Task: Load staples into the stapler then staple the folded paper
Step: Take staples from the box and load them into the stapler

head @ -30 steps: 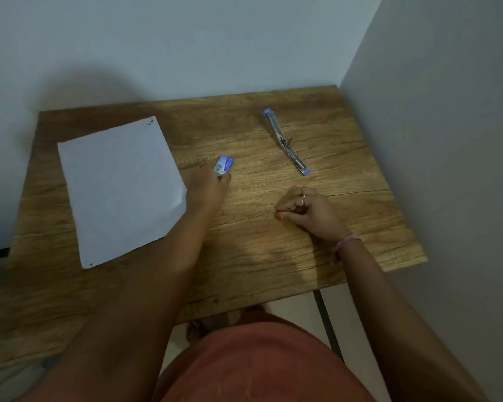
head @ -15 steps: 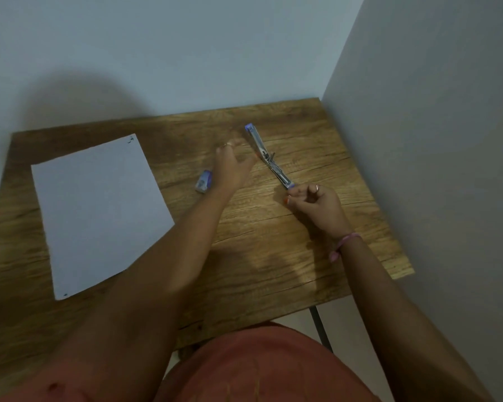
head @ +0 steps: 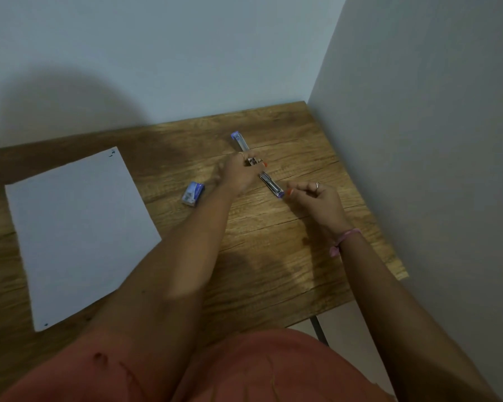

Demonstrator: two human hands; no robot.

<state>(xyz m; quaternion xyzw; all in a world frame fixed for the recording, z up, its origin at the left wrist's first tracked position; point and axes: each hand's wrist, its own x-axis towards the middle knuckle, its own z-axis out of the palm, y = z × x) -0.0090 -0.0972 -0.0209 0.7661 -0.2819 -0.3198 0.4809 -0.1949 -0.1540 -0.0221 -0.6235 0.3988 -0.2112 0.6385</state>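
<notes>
The stapler (head: 256, 163) lies swung fully open in a long line on the bench (head: 273, 256), near its far right corner. The left hand (head: 240, 172) reaches across and takes the stapler's hinge in its grip, fingers curled round the middle. The right hand (head: 317, 201) pinches the stapler's near end, just this side of the left grip. The staple box (head: 193, 193) sits on the bench just left of the left wrist, apart from it. The paper (head: 73, 233) lies flat, well to the left of both grips, touched by neither hand.
</notes>
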